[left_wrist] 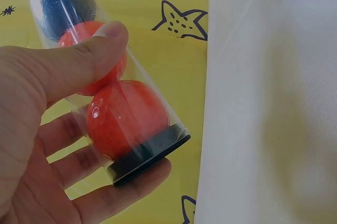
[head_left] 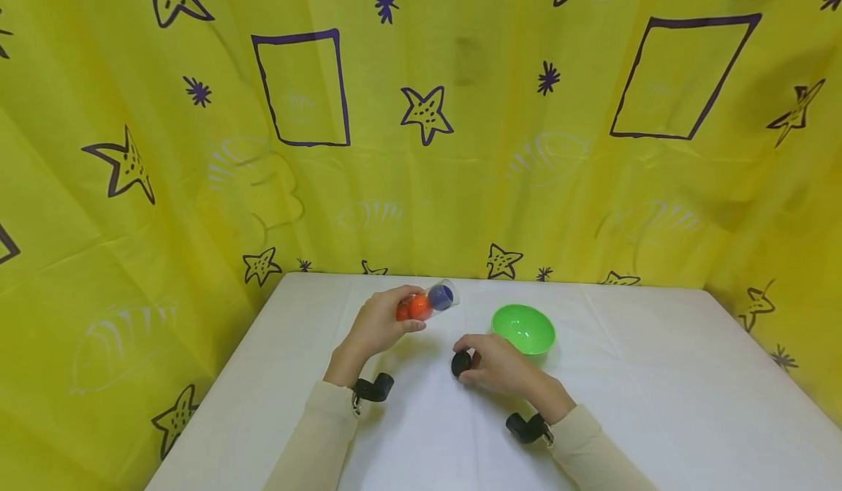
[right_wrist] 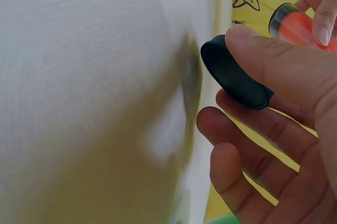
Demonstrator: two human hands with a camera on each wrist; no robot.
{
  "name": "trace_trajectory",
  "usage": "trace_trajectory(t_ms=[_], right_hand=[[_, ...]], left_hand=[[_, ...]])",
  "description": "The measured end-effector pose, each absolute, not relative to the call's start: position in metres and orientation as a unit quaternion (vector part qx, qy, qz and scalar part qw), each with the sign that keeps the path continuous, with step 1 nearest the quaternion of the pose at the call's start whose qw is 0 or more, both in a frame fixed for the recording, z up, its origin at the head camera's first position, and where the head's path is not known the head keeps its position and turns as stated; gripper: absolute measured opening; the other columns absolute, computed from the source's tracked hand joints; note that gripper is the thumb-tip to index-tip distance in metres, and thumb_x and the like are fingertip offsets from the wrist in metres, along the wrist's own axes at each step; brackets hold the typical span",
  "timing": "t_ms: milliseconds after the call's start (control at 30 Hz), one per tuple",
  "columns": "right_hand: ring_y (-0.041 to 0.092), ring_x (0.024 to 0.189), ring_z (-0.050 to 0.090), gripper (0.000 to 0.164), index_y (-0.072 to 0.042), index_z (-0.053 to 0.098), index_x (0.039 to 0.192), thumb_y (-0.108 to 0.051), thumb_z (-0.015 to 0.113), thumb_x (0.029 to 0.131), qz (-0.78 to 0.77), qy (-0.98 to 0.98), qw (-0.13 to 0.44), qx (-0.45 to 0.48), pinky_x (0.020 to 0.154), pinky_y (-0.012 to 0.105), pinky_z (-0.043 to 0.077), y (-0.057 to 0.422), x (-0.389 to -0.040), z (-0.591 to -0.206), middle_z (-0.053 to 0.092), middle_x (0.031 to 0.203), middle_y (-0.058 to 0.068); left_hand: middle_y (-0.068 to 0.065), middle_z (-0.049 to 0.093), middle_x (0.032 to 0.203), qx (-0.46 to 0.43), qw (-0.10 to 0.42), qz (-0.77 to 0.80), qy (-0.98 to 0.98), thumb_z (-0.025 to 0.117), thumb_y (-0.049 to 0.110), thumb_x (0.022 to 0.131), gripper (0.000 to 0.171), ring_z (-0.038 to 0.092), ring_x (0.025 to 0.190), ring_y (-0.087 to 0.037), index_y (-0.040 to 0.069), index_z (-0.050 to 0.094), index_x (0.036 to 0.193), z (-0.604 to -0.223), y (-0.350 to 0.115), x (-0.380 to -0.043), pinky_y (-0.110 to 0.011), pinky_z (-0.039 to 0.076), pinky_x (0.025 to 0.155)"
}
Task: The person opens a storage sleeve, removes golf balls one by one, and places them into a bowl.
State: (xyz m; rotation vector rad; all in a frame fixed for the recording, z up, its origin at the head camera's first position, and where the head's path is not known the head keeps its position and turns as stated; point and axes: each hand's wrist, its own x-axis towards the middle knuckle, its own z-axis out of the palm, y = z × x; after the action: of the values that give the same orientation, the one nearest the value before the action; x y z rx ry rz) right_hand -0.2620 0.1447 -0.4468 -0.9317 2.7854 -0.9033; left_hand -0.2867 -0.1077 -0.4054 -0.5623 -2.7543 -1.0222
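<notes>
My left hand (head_left: 378, 323) grips a clear plastic tube (left_wrist: 138, 66), tilted above the table. Inside it sit two orange balls (left_wrist: 126, 116) and a dark blue ball (left_wrist: 68, 10), the blue one nearest the uncapped end. A black cap (left_wrist: 152, 153) closes the tube's other end, beside the left fingers. Between thumb and fingers, my right hand (head_left: 500, 363) pinches a loose round black cap (right_wrist: 234, 74), its hollow side showing in the right wrist view. Just beyond the right hand stands a bright green bowl (head_left: 524, 329).
A white cloth covers the table (head_left: 421, 432). Yellow curtains (head_left: 395, 184) with purple stars hang behind the table and along both sides. A small black camera is strapped to each wrist.
</notes>
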Motion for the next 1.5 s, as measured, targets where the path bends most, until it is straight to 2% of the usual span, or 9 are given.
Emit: trace_trajectory(t_ms=[400, 767, 1000, 1167, 1400, 1500], right_hand=[[0.007, 0.079, 0.058, 0.039, -0.007, 0.069, 0.120, -0.014, 0.083, 0.084, -0.279, 0.907, 0.047, -0.311, 0.072, 0.025, 0.049, 0.144, -0.259, -0.450, 0.073, 0.101, 0.002], [0.008, 0.074, 0.053, 0.040, -0.008, 0.069, 0.121, -0.013, 0.083, 0.084, -0.259, 0.914, 0.048, -0.308, 0.069, 0.024, 0.046, 0.143, -0.255, -0.447, 0.069, 0.092, 0.000], [0.013, 0.082, 0.057, 0.044, -0.009, 0.069, 0.123, -0.015, 0.085, 0.082, -0.240, 0.922, 0.055, -0.299, 0.076, 0.029, 0.051, 0.140, -0.252, -0.445, 0.072, 0.107, 0.003], [0.014, 0.094, 0.061, 0.048, -0.012, 0.067, 0.127, -0.023, 0.084, 0.084, -0.217, 0.929, 0.043, -0.297, 0.088, 0.038, 0.054, 0.135, -0.251, -0.443, 0.072, 0.120, 0.004], [0.013, 0.083, 0.056, 0.043, -0.010, 0.065, 0.128, -0.024, 0.079, 0.090, -0.262, 0.923, 0.024, -0.281, 0.071, 0.026, 0.048, 0.138, -0.249, -0.429, 0.070, 0.112, 0.005], [0.014, 0.084, 0.058, 0.039, -0.009, 0.065, 0.127, -0.023, 0.076, 0.092, -0.293, 0.914, 0.003, -0.280, 0.070, 0.024, 0.048, 0.143, -0.250, -0.422, 0.071, 0.116, 0.008]], left_hand=[[-0.008, 0.073, 0.122, -0.193, 0.078, -0.335, -0.919, 0.086, 0.018, 0.082, 0.055, 0.065, 0.105, -0.026, 0.018, 0.066, 0.133, -0.406, -0.107, -0.288, -0.045, 0.055, 0.095], [-0.008, 0.072, 0.124, -0.200, 0.076, -0.331, -0.919, 0.086, 0.018, 0.083, 0.054, 0.065, 0.106, -0.026, 0.018, 0.066, 0.133, -0.405, -0.104, -0.287, -0.046, 0.054, 0.096], [-0.008, 0.069, 0.132, -0.199, 0.078, -0.332, -0.919, 0.085, 0.018, 0.083, 0.056, 0.064, 0.114, -0.029, 0.018, 0.065, 0.135, -0.405, -0.103, -0.286, -0.049, 0.053, 0.100], [-0.008, 0.070, 0.124, -0.218, 0.092, -0.329, -0.914, 0.085, 0.017, 0.084, 0.054, 0.063, 0.112, -0.028, 0.017, 0.065, 0.134, -0.406, -0.102, -0.286, -0.049, 0.052, 0.099], [-0.008, 0.069, 0.117, -0.235, 0.102, -0.336, -0.906, 0.085, 0.016, 0.084, 0.053, 0.061, 0.108, -0.027, 0.017, 0.066, 0.134, -0.407, -0.102, -0.286, -0.048, 0.052, 0.096], [-0.008, 0.068, 0.118, -0.240, 0.106, -0.337, -0.904, 0.085, 0.017, 0.084, 0.053, 0.062, 0.109, -0.026, 0.017, 0.066, 0.134, -0.407, -0.102, -0.287, -0.048, 0.052, 0.095]])
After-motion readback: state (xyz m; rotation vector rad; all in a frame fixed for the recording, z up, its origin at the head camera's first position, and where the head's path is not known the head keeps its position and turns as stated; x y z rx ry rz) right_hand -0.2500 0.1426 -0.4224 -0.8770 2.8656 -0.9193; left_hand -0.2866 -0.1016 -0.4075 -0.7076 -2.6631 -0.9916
